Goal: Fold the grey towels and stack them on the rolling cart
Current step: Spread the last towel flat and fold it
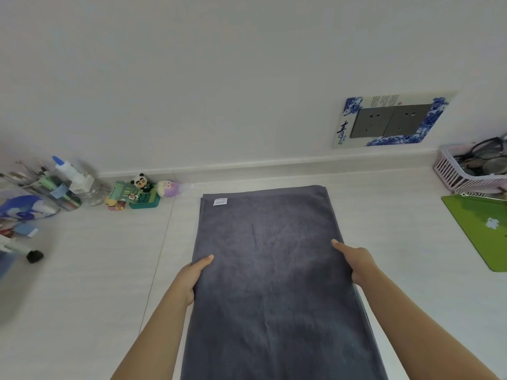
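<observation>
While the grey towel [270, 270] lies lengthwise on the white table [87, 270], the left hand [192, 278] and right hand [356, 266] grip its long edges (thumbs on top). It looks mid-fold; next comes lifting one end over, corners matched.

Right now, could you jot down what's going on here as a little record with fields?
activity: folding a grey towel on a pale table
towel state: lying flat, long side running away from the person, white label at far left corner
left hand: grips the towel's left edge, thumb on top
right hand: grips the towel's right edge, thumb on top
far left: panda figurine
far right: pink basket, green mat
rolling cart: not in view
</observation>
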`<state>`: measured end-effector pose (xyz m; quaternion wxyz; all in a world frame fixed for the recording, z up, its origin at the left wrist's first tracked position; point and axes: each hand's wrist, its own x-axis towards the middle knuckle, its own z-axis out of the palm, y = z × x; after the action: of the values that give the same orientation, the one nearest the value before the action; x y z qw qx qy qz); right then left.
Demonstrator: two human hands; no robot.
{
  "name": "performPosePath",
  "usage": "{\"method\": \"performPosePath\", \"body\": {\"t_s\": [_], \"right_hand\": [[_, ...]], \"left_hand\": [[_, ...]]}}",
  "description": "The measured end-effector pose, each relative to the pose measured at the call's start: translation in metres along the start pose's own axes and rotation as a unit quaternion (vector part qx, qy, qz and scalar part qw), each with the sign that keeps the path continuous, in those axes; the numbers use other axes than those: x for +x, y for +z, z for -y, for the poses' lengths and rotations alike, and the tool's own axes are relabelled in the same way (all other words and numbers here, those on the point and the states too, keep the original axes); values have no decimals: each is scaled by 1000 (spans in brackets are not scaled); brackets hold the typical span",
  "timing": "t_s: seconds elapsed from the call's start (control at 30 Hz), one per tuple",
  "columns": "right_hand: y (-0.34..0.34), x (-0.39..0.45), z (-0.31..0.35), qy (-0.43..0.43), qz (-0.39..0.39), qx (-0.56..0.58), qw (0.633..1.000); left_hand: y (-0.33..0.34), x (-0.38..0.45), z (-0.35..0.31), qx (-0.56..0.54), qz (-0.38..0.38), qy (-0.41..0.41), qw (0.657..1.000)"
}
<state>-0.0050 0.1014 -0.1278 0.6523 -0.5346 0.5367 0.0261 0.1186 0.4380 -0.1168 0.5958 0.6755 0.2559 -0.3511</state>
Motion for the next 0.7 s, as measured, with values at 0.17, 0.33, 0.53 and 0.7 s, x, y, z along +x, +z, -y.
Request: {"method": "performPosePath", "body": {"t_s": [0.17, 0.33, 0.53, 0.7], "right_hand": [[9, 2, 15, -7, -2, -26, 1000], [7, -3, 32, -14, 60, 20, 998], [-5, -17, 53, -131, 84, 49, 987], [-11, -43, 102, -240, 67, 77, 965]], "left_hand": [[11, 12, -11, 20, -44, 31, 998], [8, 14, -25, -12, -47, 18, 999], [7, -3, -51, -72, 6, 119, 990], [9, -33, -105, -118, 15, 218, 969]]}}
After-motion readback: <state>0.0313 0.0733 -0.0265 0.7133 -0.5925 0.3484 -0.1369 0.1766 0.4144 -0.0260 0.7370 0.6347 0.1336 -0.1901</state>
